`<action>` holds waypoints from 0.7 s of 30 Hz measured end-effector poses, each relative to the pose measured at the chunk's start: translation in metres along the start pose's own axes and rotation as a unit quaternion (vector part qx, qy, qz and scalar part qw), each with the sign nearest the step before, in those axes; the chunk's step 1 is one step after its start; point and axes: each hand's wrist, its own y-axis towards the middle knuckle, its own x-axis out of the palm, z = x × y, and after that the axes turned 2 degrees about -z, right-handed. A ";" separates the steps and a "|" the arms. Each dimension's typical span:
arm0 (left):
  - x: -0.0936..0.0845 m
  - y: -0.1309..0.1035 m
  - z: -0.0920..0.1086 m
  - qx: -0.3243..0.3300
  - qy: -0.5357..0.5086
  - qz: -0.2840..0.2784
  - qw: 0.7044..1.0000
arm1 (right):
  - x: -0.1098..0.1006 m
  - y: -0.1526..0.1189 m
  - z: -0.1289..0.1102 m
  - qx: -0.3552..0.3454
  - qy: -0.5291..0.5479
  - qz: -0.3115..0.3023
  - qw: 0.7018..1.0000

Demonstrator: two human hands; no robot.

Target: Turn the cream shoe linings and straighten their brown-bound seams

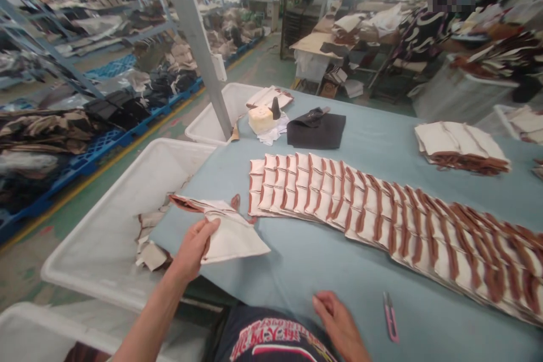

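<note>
My left hand (198, 243) grips a cream fabric piece (235, 237) with brown edging, thumb on top and fingers underneath. The piece is tilted over the left corner of the blue-green table (275, 271). Low at the table's near edge is my right hand (335, 317), its fingers loosely curled and nothing visible in them. A pink-handled thread snipper (390, 317) lies to its right. Beyond my hands, a long row of overlapping cream and brown sewn pieces (314, 186) runs from the table's middle to the right edge.
White bins (102, 226) stand left of the table, one holding fabric pieces. At the back lie a dark folded cloth (318, 130), a yellowish block (261, 119) and a dark cone (275, 107). Another stack (462, 144) sits far right. A metal post (195, 39) rises behind; a person (424, 31) sits beyond.
</note>
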 end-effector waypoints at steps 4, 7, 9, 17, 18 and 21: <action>0.053 -0.055 -0.005 -0.003 -0.001 -0.028 1.000 | -0.016 -0.030 -0.071 -0.186 -0.041 0.064 0.980; 0.100 -0.085 -0.014 -0.007 -0.010 -0.046 0.999 | -0.037 -0.059 -0.125 -0.429 -0.114 0.116 0.889; 0.127 -0.103 -0.022 -0.011 0.004 -0.104 0.995 | -0.056 -0.069 -0.145 -0.531 -0.136 0.178 0.817; 0.175 -0.146 -0.036 0.228 0.224 -0.121 0.940 | -0.153 -0.095 -0.114 -0.558 -0.167 0.242 0.776; 0.179 -0.148 -0.037 0.274 0.261 -0.097 0.921 | -0.163 -0.100 -0.107 -0.552 -0.176 0.255 0.774; 0.198 -0.151 -0.042 0.368 0.342 -0.085 0.860 | -0.189 -0.114 -0.088 -0.543 -0.203 0.268 0.770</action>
